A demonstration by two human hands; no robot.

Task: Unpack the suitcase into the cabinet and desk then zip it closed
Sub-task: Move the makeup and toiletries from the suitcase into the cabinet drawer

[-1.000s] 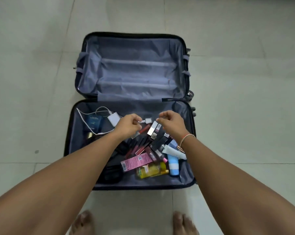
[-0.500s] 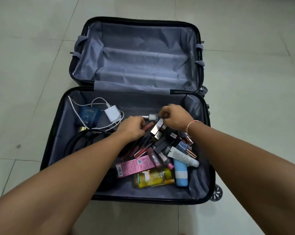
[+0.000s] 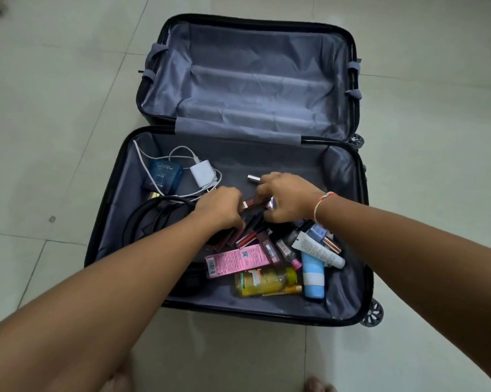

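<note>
Tiled floor (image 3: 55,108) bears the open suitcase (image 3: 103,222). Inside it, your left hand (image 3: 220,206) and right hand (image 3: 288,198), fingers curled, each grip lipsticks (image 3: 252,203).

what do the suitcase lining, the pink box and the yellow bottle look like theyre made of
Suitcase lining: thin grey woven fabric with a slight sheen; it creases and folds.
Pink box: printed card, probably; flat faces, sharp edges, barcode.
Yellow bottle: clear plastic by the look; liquid shows through, though glass is possible.

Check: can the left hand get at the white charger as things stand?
Probably yes. The charger lies uncovered on the lining just beyond the left hand, with only its own white cable looped round it. That hand, though, is curled among the lipsticks.
</note>
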